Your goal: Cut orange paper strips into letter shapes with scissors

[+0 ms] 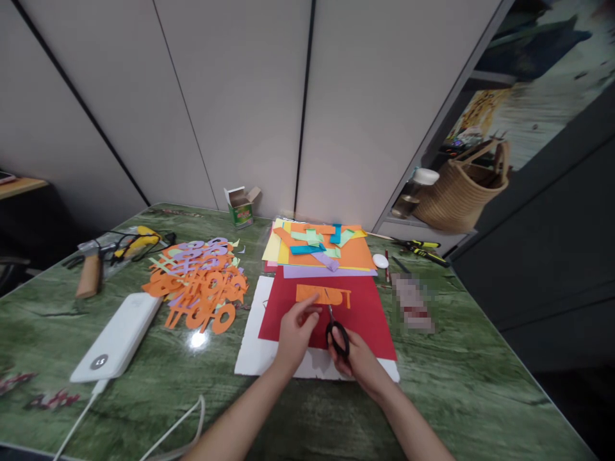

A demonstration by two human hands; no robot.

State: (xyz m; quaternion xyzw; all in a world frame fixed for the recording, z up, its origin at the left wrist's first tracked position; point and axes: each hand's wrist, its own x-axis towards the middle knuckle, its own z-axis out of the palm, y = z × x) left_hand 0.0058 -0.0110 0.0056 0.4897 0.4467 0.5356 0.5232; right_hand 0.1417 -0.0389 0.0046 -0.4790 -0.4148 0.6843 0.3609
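A piece of orange paper (pixel 307 293) is in front of me, over a red sheet (pixel 365 317); its right end is cut into a rounded shape and a thin strip. My left hand (pixel 296 326) grips the lower edge of the orange paper, the fingertips bent over it. Black-handled scissors (pixel 340 339) are in my right hand (pixel 354 358), fingers through the loops. Their blades point away from me and lie across the orange paper, right of my left fingertips. How far the blades are apart is too small to tell.
Left lies a heap of cut paper shapes (pixel 206 282), with a white power bank (pixel 118 336) and a cable. Behind are stacked coloured sheets (pixel 358 256) with paper scraps and a small open box (pixel 241 208). Pliers (pixel 423 250) and a white oval object (pixel 380 261) lie right.
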